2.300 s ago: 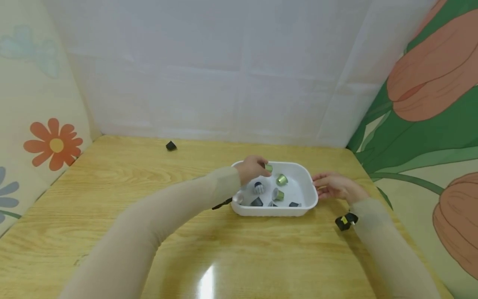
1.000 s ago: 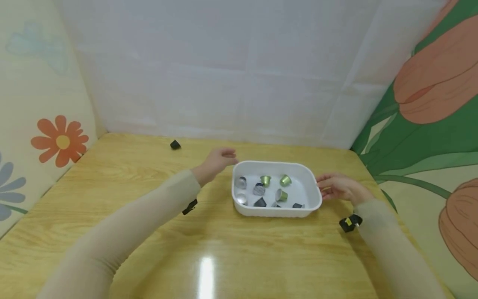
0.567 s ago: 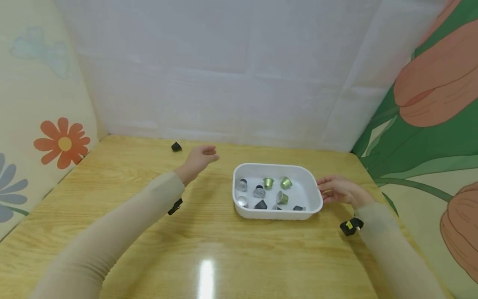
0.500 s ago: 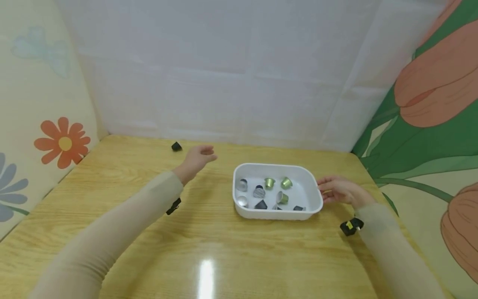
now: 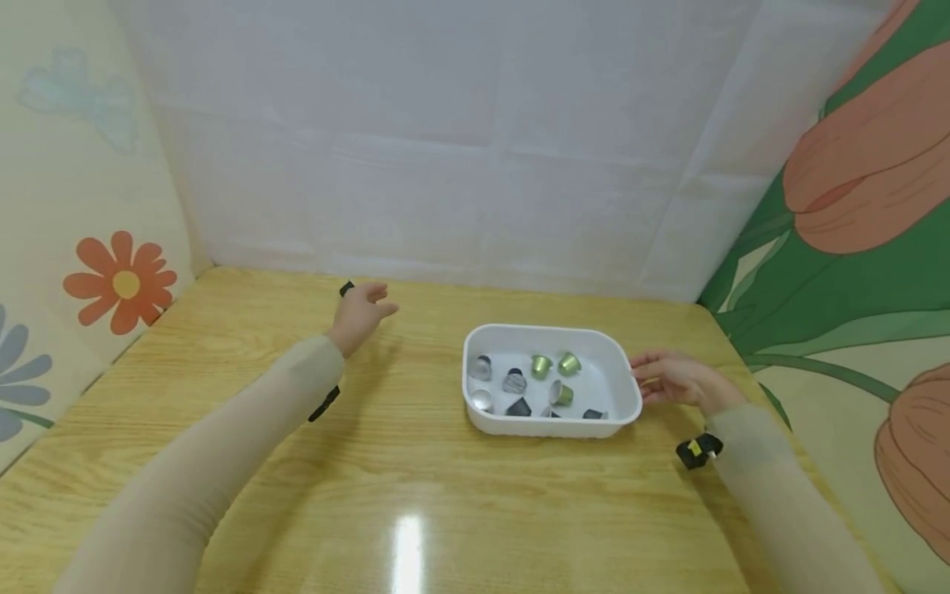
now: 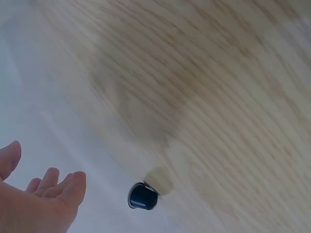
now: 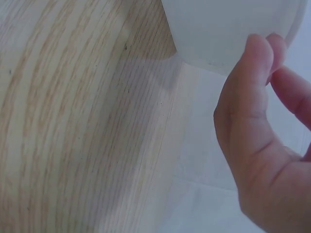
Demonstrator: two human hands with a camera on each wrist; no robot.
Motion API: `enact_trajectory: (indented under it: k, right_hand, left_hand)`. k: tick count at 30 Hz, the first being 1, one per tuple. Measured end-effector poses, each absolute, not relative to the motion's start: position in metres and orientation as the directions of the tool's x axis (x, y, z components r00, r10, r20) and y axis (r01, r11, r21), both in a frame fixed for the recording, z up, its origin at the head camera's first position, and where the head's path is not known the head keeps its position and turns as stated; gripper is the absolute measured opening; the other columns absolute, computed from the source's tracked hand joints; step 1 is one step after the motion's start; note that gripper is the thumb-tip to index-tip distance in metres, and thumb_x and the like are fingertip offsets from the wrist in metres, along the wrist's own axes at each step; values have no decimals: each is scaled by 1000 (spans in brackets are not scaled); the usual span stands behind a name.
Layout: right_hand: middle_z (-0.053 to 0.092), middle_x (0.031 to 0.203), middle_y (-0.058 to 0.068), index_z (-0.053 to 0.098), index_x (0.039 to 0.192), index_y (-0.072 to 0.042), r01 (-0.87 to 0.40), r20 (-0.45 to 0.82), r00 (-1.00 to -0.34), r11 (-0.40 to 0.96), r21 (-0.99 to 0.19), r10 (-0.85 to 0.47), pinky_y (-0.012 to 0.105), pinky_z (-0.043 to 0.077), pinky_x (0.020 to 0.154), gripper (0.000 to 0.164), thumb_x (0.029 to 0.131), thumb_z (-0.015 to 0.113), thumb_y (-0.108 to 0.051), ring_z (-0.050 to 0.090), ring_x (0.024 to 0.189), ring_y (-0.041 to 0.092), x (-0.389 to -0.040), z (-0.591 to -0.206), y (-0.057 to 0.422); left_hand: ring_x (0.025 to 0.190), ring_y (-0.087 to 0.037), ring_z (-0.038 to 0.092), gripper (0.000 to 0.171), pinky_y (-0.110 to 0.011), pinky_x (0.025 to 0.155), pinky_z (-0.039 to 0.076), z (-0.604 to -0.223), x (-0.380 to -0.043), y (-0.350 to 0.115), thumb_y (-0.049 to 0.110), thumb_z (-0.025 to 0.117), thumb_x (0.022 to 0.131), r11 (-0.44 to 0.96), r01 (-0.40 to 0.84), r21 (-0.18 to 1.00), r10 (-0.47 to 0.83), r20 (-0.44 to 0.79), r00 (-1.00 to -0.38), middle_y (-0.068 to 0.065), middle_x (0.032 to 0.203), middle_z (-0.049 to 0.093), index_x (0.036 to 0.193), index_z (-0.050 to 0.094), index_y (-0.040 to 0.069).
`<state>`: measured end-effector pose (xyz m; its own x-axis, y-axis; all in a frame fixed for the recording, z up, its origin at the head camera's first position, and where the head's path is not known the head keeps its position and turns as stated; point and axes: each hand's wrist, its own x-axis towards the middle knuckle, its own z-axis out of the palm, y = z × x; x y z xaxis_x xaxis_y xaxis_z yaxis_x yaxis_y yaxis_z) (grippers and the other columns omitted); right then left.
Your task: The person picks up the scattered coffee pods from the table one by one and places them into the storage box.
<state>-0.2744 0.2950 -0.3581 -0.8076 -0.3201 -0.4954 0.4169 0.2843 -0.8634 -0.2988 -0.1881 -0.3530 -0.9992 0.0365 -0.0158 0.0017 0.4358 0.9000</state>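
Note:
My left hand (image 5: 359, 315) is over the back left of the table, fingers loosely spread and holding nothing. Partly hidden behind it sits a black coffee capsule (image 5: 346, 288); the left wrist view shows this dark capsule (image 6: 144, 197) lying on its side, apart from the fingers. At the right end of a white tray (image 5: 552, 426), my right hand (image 5: 677, 379) rests its fingertips by the outer wall. From the right wrist, the fingers (image 7: 255, 58) overlap the tray wall (image 7: 218, 29). Inside lie green capsules (image 5: 569, 364), silver-looking ones (image 5: 482, 400) and dark ones (image 5: 519, 407).
The wooden table (image 5: 416, 478) ends at a white cloth backdrop (image 5: 445, 165). Flower-printed panels (image 5: 824, 330) stand at both sides. Each wrist carries a black camera mount (image 5: 699, 450).
My left hand let a green capsule go in the tray, then moved left to the black capsule. That green capsule shifted slightly right. The right hand stayed at the tray's end.

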Motion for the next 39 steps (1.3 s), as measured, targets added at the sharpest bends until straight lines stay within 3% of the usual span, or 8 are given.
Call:
enact_trajectory:
  k: [22,39]
  right_hand:
    - [61,87,6,52,112,1,416,-494,-811,285,-864,-313,28,57,70,15,99,46,-1,63,74,16,-274,-358,295]
    - [61,86,6,51,115,3,408,-486,-818,284,-868,-308,29,57,70,17,99,48,-2,62,73,16,-275,-360,293]
  left_hand:
    - [140,-42,26,63,-53,113,24,-371,-325,-225,18,56,100,587,-19,810,-99,48,-994,-25,153,30,150,26,-5]
    - [141,-47,15,76,-60,112,20,-380,-351,-243,30,54,100,692,-81,717,-45,-68,-997,-27,157,14,154,10,-1]
